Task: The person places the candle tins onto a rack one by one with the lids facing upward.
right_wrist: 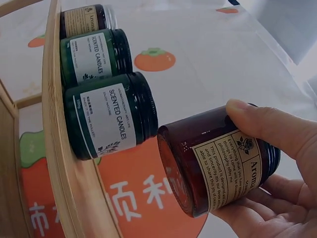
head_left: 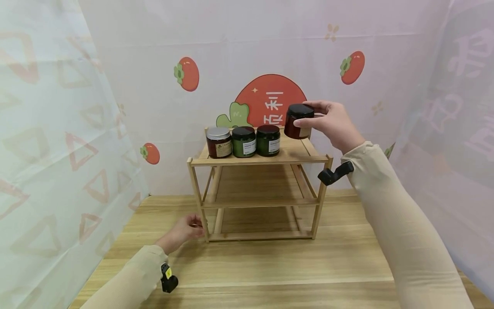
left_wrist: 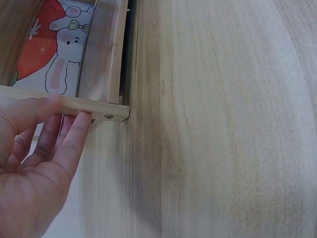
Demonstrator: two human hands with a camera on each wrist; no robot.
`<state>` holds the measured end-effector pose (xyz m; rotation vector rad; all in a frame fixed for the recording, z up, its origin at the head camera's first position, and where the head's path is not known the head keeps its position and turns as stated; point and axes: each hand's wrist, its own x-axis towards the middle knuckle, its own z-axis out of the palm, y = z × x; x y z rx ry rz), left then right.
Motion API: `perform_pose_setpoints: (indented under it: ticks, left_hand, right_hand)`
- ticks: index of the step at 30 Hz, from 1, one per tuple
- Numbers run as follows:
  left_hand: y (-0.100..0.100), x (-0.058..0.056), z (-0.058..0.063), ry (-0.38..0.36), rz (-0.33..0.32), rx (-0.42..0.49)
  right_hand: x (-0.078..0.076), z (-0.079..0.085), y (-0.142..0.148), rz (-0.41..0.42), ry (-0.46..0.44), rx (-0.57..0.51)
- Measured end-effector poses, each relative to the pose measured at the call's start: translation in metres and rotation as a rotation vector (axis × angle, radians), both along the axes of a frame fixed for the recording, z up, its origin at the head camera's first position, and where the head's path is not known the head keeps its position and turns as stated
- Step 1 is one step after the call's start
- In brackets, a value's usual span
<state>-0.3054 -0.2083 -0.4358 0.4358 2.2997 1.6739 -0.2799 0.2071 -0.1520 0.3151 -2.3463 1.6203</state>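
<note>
My right hand (head_left: 338, 128) grips a dark amber candle jar (right_wrist: 198, 163) with a black lid and a tan label. It holds the jar in the air above the right part of the wooden rack's (head_left: 258, 161) top shelf. To its left, two green scented candle jars (head_left: 244, 142) with black lids and an amber candle jar (head_left: 219, 143) with a silver lid stand in a row along the shelf's front edge. Low down, my left hand (left_wrist: 39, 163) pinches the rack's front left leg (left_wrist: 99, 108) between thumb and fingers, near the tabletop.
The rack has two lower shelves (head_left: 258, 204) under the top one and stands on a wood-grain table (head_left: 270, 266). Behind it hangs a pale cloth backdrop (head_left: 154, 86) printed with red fruit. Cloth walls close off both sides.
</note>
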Motion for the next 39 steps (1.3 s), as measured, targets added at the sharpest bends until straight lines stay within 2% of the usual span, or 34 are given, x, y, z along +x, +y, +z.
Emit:
perform_pose_setpoints:
  ticks: [8, 19, 30, 39]
  left_hand:
    - [0.0, -0.001, -0.001, -0.013, 0.007, 0.004]
    - [0.0, -0.001, 0.0, -0.021, 0.018, 0.002]
    - [0.001, 0.0, 0.0, 0.005, 0.021, -0.012]
    - [0.0, 0.002, 0.002, -0.006, 0.007, 0.001]
  right_hand:
    - [-0.01, -0.001, -0.001, 0.012, 0.013, 0.031]
    - [-0.018, -0.013, -0.002, 0.017, -0.023, 0.071]
    - [-0.021, -0.02, -0.003, 0.027, -0.044, 0.11]
    - [-0.022, -0.026, -0.004, 0.017, -0.055, 0.126]
